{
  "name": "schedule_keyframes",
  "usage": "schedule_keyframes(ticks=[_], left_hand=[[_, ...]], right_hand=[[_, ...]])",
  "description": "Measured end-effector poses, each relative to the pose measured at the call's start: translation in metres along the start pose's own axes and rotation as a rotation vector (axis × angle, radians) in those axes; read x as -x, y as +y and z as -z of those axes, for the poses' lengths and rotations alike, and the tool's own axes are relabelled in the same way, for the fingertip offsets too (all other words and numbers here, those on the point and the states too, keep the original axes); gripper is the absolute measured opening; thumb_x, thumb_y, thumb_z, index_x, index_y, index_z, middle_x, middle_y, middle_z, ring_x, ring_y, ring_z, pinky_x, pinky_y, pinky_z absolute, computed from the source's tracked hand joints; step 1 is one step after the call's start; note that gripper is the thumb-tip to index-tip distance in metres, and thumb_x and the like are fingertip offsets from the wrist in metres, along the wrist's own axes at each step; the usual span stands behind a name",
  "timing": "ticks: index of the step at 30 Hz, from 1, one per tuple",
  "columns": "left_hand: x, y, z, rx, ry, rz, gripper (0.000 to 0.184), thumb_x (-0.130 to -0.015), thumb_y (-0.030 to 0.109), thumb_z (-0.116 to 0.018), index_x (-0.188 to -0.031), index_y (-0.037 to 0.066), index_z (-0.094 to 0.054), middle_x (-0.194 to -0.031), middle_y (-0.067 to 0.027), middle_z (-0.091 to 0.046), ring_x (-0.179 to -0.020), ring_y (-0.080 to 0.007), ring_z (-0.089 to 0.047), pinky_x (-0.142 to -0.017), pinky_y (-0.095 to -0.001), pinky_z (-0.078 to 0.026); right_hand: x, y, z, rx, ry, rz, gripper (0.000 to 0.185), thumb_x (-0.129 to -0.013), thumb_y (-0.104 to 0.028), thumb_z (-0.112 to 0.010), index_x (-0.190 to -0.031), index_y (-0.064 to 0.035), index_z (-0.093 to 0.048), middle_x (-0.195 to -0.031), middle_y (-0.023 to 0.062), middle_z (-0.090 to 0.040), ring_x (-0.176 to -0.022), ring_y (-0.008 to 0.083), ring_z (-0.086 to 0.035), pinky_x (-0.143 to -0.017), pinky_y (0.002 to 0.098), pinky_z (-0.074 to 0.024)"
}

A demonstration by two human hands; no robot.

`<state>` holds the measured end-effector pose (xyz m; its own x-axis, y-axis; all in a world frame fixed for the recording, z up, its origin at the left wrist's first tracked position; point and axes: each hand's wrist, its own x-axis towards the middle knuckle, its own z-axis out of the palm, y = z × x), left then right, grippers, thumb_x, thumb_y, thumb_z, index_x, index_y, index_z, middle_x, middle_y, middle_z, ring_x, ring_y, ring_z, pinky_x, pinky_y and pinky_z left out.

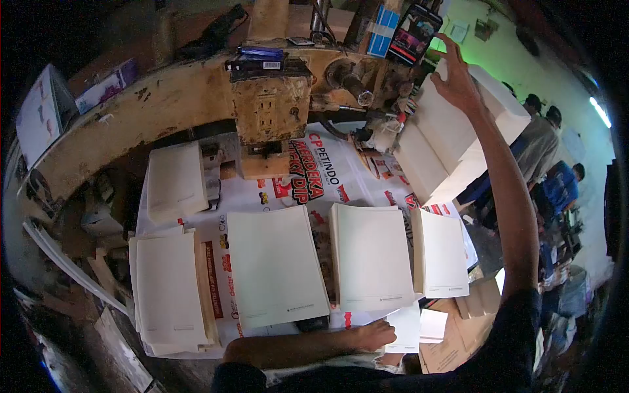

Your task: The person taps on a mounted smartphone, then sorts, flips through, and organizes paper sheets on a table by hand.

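My right hand (455,75) is raised at the upper right with its fingers apart, near a phone (414,34) with a lit screen and above a tall stack of white paper (439,131). My left hand (375,335) is low at the front edge, its fingers curled, beside a small white sheet (404,327); whether it holds anything is hidden. In front of me stand paper stacks in a row: one at the left (167,285), a wide one (277,265), another (371,255) and a narrower one (442,252). A further stack (175,180) lies behind the left one.
A printed banner (341,170) covers the table under the stacks. Behind it stands a worn machine with a boxy metal head (272,101). A blue packet (383,33) is beside the phone. Cardboard (449,354) lies at lower right. Several people (560,187) are in the right background.
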<state>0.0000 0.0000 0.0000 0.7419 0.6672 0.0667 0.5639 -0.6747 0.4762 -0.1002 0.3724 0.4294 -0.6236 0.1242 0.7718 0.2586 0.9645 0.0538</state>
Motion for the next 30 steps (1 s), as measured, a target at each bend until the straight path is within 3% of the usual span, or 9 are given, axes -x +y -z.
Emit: schedule_keyframes(ticks=[2,9,11,14,21,23,25,26,30], left_hand=[[0.0,0.007,-0.013,0.101,0.319,-0.102,0.011,-0.079,0.014,-0.056,-0.086,0.005,-0.055,-0.091,-0.0188,-0.057,-0.092,-0.0365,-0.06,-0.085,-0.0478,-0.046],[0.004,-0.011,-0.014,0.155,0.314,-0.089,0.015,-0.077,0.014,-0.057,-0.088,0.004,-0.056,-0.09,-0.0182,-0.055,-0.091,-0.037,-0.059,-0.086,-0.0475,-0.046],[-0.002,-0.007,-0.001,0.151,-0.02,0.027,0.021,-0.076,0.015,-0.059,-0.093,0.003,-0.055,-0.094,-0.0186,-0.054,-0.095,-0.0374,-0.056,-0.089,-0.0488,-0.043],[0.006,-0.008,-0.018,0.163,0.225,-0.04,0.025,-0.075,0.016,-0.059,-0.096,0.003,-0.054,-0.096,-0.0187,-0.053,-0.095,-0.0381,-0.055,-0.087,-0.0494,-0.043],[0.008,-0.001,-0.003,0.147,0.184,0.006,0.018,-0.075,0.013,-0.057,-0.088,0.001,-0.06,-0.094,-0.0189,-0.056,-0.095,-0.0356,-0.058,-0.089,-0.0456,-0.044],[0.008,0.001,-0.005,0.134,0.25,0.012,0.018,-0.074,0.01,-0.058,-0.088,0.0,-0.063,-0.094,-0.0208,-0.059,-0.096,-0.0371,-0.06,-0.09,-0.0463,-0.046],[0.007,0.005,0.008,0.152,0.211,0.03,0.018,-0.073,0.009,-0.058,-0.086,-0.002,-0.064,-0.093,-0.0222,-0.061,-0.095,-0.0379,-0.061,-0.089,-0.0466,-0.047],[0.007,0.006,0.014,0.161,0.163,0.041,0.018,-0.072,0.008,-0.059,-0.085,-0.003,-0.066,-0.093,-0.0235,-0.062,-0.095,-0.0388,-0.063,-0.088,-0.0468,-0.048],[0.001,0.002,0.003,0.189,0.233,0.018,0.017,-0.069,0.005,-0.06,-0.082,-0.005,-0.067,-0.091,-0.0261,-0.064,-0.093,-0.0394,-0.064,-0.085,-0.047,-0.05]], right_hand=[[-0.001,0.009,-0.008,0.272,0.024,0.094,0.084,-0.074,0.002,-0.062,-0.147,-0.0133,-0.023,-0.146,0.0146,-0.033,-0.134,0.0348,-0.041,-0.107,0.0513,-0.0346],[-0.01,-0.003,-0.009,0.12,0.009,0.051,0.087,-0.073,0.003,-0.064,-0.148,-0.01,-0.021,-0.144,0.0158,-0.036,-0.125,0.0359,-0.051,-0.106,0.0503,-0.0361],[-0.015,0.002,-0.013,0.055,-0.01,0.103,0.086,-0.074,0.002,-0.063,-0.148,-0.0097,-0.021,-0.144,0.0176,-0.036,-0.126,0.0342,-0.051,-0.106,0.0481,-0.0373],[-0.017,0.012,-0.021,0.106,0.02,0.092,0.088,-0.073,0.003,-0.062,-0.149,-0.0094,-0.02,-0.144,0.0194,-0.037,-0.125,0.0341,-0.051,-0.106,0.0458,-0.0389],[-0.026,0.023,-0.031,0.192,0.065,0.07,0.088,-0.077,-0.002,-0.067,-0.151,-0.0115,-0.02,-0.144,0.0214,-0.04,-0.13,0.0375,-0.046,-0.105,0.0453,-0.0399],[-0.021,0.029,-0.032,0.338,0.126,0.129,0.09,-0.078,-0.001,-0.067,-0.152,-0.0135,-0.018,-0.144,0.0191,-0.041,-0.129,0.0369,-0.047,-0.098,0.0446,-0.0448],[-0.019,0.018,-0.022,0.026,0.001,0.072,0.09,-0.078,0.0,-0.066,-0.152,-0.0159,-0.017,-0.146,0.0154,-0.042,-0.124,0.0343,-0.052,-0.084,0.0425,-0.0496],[-0.017,0.02,-0.021,0.081,-0.005,0.039,0.09,-0.079,0.003,-0.063,-0.153,-0.0176,-0.017,-0.145,0.0125,-0.044,-0.119,0.0302,-0.057,-0.071,0.0382,-0.0507],[-0.015,0.014,-0.018,0.083,-0.087,-0.131,0.092,-0.077,0.006,-0.063,-0.153,-0.0189,-0.017,-0.146,0.0119,-0.044,-0.117,0.0272,-0.058,-0.068,0.0356,-0.0509]])
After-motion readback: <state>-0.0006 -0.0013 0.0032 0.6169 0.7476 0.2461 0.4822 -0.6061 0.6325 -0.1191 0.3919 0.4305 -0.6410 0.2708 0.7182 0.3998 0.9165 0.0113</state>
